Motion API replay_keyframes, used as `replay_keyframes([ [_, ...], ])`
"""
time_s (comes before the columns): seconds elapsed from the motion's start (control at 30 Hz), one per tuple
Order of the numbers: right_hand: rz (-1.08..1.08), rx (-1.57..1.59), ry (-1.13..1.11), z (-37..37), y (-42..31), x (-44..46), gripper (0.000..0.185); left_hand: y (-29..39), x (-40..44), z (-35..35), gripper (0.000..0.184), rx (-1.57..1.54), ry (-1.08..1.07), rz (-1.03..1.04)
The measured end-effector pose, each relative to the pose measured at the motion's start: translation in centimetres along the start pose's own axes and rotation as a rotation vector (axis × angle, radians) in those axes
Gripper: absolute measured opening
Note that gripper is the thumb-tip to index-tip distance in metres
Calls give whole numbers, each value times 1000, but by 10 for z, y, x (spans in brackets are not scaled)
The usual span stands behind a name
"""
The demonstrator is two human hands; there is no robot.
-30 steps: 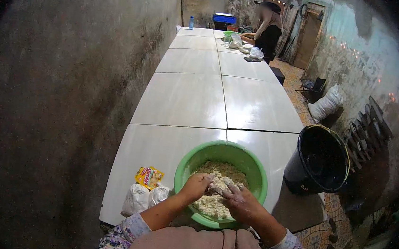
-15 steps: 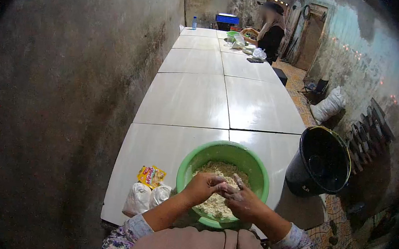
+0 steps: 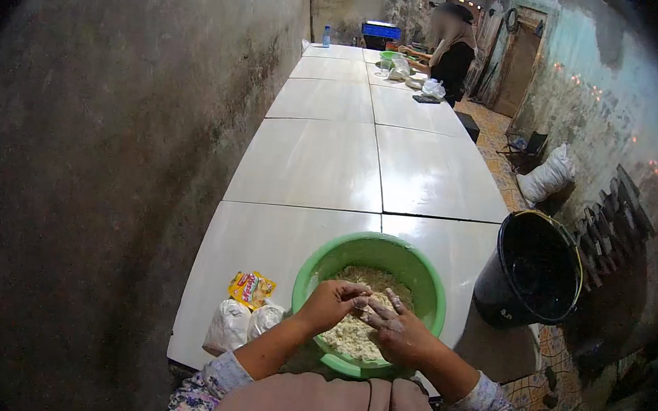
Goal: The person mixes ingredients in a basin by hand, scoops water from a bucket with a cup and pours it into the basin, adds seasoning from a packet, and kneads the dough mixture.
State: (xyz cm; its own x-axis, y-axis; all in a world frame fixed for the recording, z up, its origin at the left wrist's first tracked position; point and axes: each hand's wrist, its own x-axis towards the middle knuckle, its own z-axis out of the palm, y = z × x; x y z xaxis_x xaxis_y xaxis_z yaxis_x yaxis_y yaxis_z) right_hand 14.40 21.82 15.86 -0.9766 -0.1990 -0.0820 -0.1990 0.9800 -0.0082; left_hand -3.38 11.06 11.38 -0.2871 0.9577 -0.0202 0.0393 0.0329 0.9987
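A green basin (image 3: 306, 270) stands at the table's near end, holding crumbly, pale floury dough (image 3: 352, 339) with a browner patch at its far side. Above the dough, my left hand (image 3: 330, 303) has its fingers drawn together in a pinch beside the fingers of my right hand. What the pinch holds, if anything, is too small to make out. My right hand (image 3: 402, 337) has its fingers stretched out and apart, dusted with pale dough. Left of the basin are two clear bags of white powder (image 3: 229, 328) and a yellow packet (image 3: 251, 288).
A black bucket (image 3: 528, 270) stands at the table's right edge. The white tiled table (image 3: 302, 160) runs along a bare wall on the left. At its far end a person (image 3: 453, 56) works near bags and a green bowl. A white sack (image 3: 548, 176) rests on the floor.
My left fingers have shifted slightly against the right hand's fingers, which are now a little more spread. The whole view has moved slightly.
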Motion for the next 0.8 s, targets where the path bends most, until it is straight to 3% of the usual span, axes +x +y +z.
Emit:
replay_keyframes([
  [0.03,-1,-1,0,4,0,0,17,2,0,0,22,14,17,-23],
  [0.1,-30,69,209,9,-1,2,19,5,0,0,23,41,50,-70],
  [0.23,-29,195,70,-9,-2,0,19,-7,4,-6,16,-294,134,-94],
  [0.37,11,187,111,-5,-3,-3,17,-9,1,-17,21,49,216,-118],
  [0.53,24,62,59,6,-2,0,14,7,-2,0,15,-181,208,-58],
  [0.6,21,13,43,8,-2,2,15,4,1,-1,17,-156,99,-65],
  [0.73,10,94,71,0,-2,0,16,7,2,-1,19,111,135,-50],
  [0.8,-29,41,139,6,0,1,16,1,5,0,20,81,157,-61],
])
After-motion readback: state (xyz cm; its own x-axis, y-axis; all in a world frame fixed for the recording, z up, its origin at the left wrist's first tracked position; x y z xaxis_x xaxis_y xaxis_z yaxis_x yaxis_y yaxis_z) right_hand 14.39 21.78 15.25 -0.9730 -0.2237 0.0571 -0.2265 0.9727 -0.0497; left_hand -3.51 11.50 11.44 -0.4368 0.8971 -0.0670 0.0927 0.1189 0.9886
